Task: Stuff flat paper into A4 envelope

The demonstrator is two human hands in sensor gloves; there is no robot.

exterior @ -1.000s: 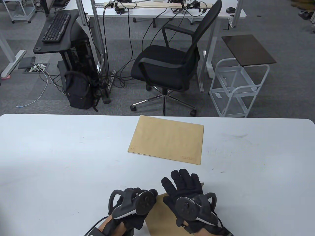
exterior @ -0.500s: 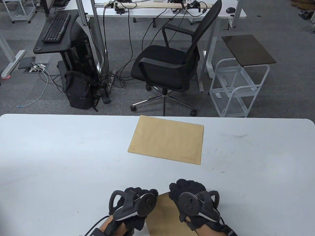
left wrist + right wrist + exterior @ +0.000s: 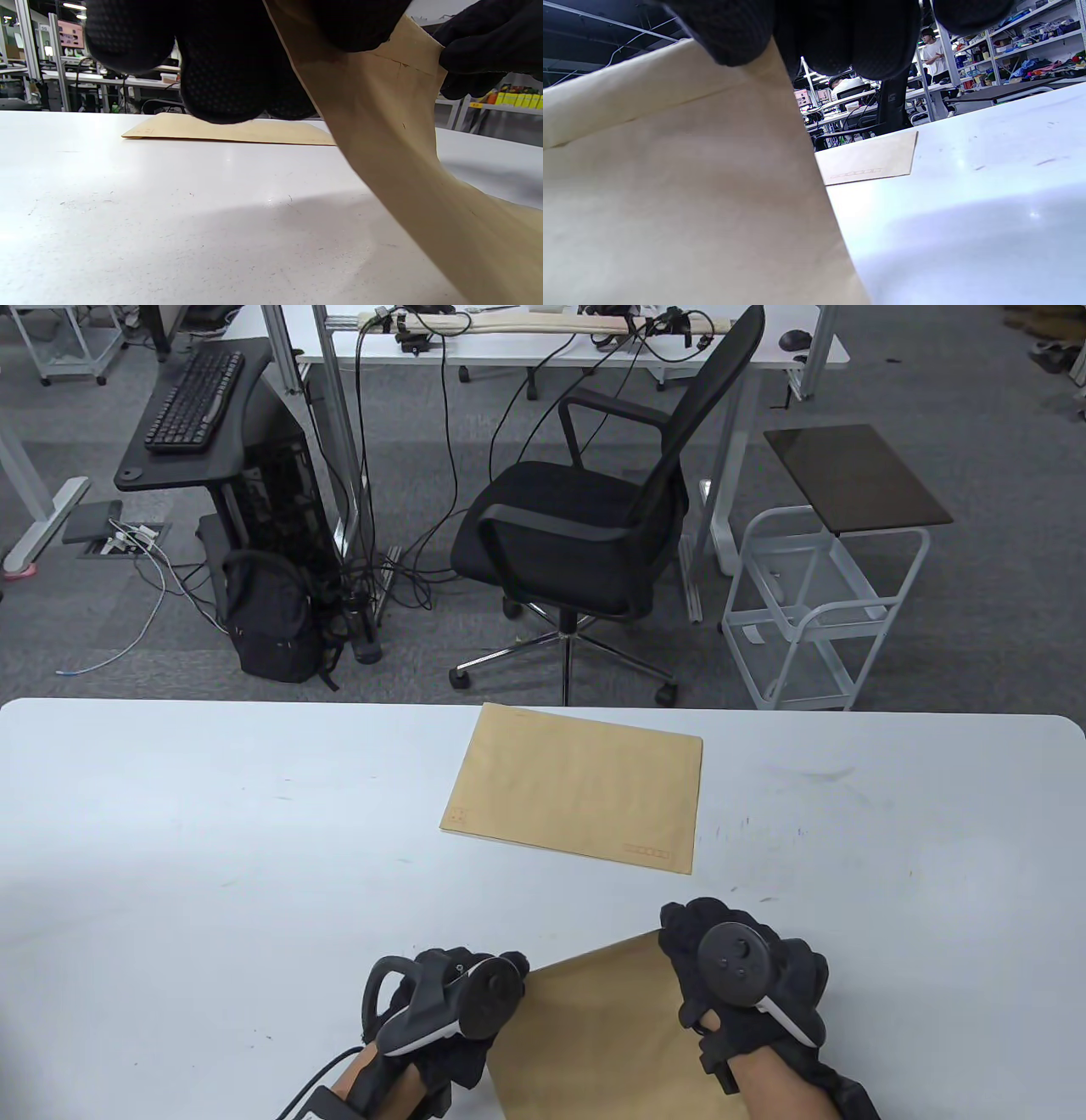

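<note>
White table (image 3: 212, 831): both grips pinch lifted envelope (image 3: 594, 1027), its near end cropped.

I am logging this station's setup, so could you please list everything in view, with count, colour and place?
Flat envelope: one, tan, lying flat mid-table toward the far edge.
Held envelope: one, tan, at the near edge, far end lifted off the table between both hands.
Table: one, white, across the foreground.
Office chair: one, black, on the floor beyond the table.
Cart: one, white with a dark top, right of the chair.
Backpack: one, black, on the floor at left.
Keyboard: one, black, on a dark stand far left.
Left hand: black glove, grips the held envelope's left edge.
Right hand: black glove, grips its far right corner.
</note>
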